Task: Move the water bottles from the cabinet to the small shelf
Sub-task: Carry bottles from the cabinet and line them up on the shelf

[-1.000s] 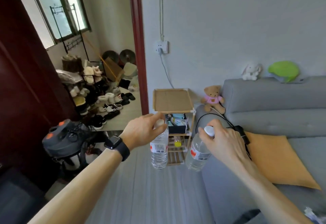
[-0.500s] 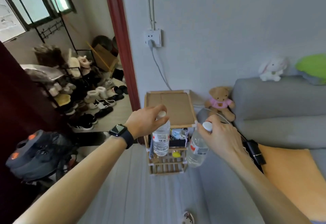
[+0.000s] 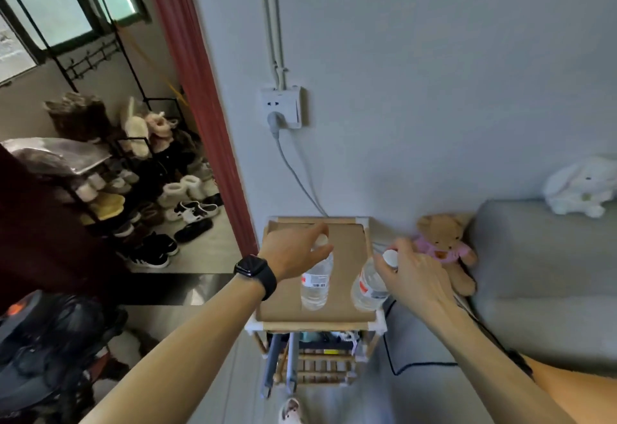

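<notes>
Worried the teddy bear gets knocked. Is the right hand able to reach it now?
Likely not yet: the right hand grips a water bottle by its cap, though the teddy bear sits close beyond, nothing between.

Over by the wall, a teddy bear [image 3: 442,246] in a pink top leans against the end of the grey sofa [image 3: 541,273], and a white plush rabbit [image 3: 581,190] sits up on its back. There's a grey plug [image 3: 273,121] in the wall socket [image 3: 282,106], cable [image 3: 297,173] trailing down. Left of the red door frame [image 3: 200,90], a black rack [image 3: 132,139] packed with shoes [image 3: 192,211]. Orange cushion [image 3: 574,390], lower right.
</notes>
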